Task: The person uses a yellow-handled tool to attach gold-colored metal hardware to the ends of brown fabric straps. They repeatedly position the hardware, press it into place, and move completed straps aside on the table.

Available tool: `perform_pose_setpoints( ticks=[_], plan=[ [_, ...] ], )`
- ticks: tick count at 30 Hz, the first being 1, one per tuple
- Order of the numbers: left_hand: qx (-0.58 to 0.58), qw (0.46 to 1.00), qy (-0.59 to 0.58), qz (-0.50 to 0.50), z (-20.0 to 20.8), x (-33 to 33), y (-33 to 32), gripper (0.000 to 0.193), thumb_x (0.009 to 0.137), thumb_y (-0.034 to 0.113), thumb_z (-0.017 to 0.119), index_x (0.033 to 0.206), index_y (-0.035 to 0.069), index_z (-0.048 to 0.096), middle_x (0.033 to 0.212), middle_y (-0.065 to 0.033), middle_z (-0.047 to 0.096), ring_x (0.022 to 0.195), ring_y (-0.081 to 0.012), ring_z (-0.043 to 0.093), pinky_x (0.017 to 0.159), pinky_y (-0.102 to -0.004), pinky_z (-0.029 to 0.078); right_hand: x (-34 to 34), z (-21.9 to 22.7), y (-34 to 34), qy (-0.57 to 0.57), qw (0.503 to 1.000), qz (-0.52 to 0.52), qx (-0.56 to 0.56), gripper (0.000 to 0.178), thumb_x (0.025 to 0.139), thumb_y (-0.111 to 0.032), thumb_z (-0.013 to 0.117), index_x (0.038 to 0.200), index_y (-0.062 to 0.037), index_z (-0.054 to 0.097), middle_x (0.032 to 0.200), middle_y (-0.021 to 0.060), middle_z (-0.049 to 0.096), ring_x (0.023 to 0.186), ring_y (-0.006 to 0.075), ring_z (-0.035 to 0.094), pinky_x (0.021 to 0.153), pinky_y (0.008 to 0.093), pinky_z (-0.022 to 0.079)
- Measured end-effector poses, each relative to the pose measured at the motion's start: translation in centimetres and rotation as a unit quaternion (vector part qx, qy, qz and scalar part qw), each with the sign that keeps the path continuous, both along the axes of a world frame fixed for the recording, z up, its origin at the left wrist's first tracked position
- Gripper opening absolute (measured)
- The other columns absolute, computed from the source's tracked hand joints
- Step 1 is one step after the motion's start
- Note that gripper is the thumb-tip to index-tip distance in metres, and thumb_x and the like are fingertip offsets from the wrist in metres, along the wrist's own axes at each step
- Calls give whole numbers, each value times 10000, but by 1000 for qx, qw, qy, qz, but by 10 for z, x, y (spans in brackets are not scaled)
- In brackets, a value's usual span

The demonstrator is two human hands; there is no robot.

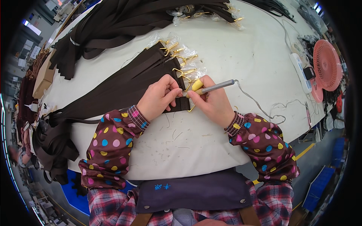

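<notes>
Straps (124, 84), dark brown, lie stacked across the pale table (249, 56), gold hooks (184, 71) and clear plastic along their right-hand ends. Nearest strap end (184, 104) sits beneath the fingers, mid-table. Left hand (156, 97): thumb and forefinger drawn together over that end — cannot tell whether they pinch it. Right hand (215, 103) clamped round a pen-shaped tool (220, 86), grey at the back, a yellow cover (197, 84) on one finger. Tool points left, towards the left fingertips; hands very near each other. Grey cord (250, 101) trails right from the tool. Second strap bundle (113, 22) at the far side. Right edge — white power strip (299, 67), pink fan (325, 62).
</notes>
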State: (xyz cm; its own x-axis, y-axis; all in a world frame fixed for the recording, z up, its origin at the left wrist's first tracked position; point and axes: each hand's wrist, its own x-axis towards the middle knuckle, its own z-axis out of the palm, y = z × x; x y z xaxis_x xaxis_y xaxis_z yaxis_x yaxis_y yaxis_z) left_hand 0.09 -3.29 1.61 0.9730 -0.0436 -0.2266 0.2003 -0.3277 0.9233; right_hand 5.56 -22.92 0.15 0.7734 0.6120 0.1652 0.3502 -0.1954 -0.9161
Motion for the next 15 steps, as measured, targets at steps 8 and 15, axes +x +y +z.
perform_pose_setpoints(
  ticks=[8,15],
  plan=[
    [1,1000,-4,4,-1,-1,0,139,982,151,539,960,39,461,850,-49,654,647,-67,587,517,-219,494,0,0,1,-4,1000,-2,-2,209,905,-108,660,926,-19,472,750,3,532,613,41,449,529,215,382],
    [293,943,-141,-71,10,-27,2,130,906,142,639,964,55,560,839,-58,629,672,-161,605,600,-288,492,1,0,-6,39,998,6,47,194,924,-145,650,947,-29,496,729,-5,530,599,45,458,528,214,390]
  ],
)
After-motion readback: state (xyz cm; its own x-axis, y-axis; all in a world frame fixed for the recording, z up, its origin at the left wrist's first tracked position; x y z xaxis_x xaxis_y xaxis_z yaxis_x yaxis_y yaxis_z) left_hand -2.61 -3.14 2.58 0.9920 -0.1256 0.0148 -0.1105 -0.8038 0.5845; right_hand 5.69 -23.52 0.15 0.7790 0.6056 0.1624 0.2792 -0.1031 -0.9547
